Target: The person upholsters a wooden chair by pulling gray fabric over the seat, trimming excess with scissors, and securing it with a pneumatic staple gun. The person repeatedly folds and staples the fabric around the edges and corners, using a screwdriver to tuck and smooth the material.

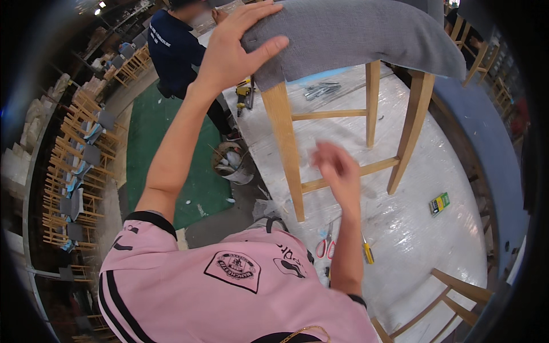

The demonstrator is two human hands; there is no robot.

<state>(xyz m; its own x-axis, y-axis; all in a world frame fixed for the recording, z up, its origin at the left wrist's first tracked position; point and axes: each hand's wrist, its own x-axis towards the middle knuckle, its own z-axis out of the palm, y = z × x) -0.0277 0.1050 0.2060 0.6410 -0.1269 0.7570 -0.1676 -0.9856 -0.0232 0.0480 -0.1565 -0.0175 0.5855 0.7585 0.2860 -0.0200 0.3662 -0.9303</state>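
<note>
A wooden stool or chair with a grey fabric-covered seat stands on the plastic-wrapped table. My left hand lies over the seat's left corner, its thumb stretched across the fabric and its fingers along the far edge. Close to the near-left leg and lower rail, my right hand is raised above the table. Motion smears its curled fingers, so whether anything is in them cannot be made out. Red-handled scissors lie beside my right forearm on its left, a yellow-handled screwdriver on its right.
Long metal bolts and a yellow power drill lie on the plastic-wrapped table. A green-and-yellow box is at right, a wooden frame at lower right. A bucket and a co-worker stand left; stacked chairs lie beyond.
</note>
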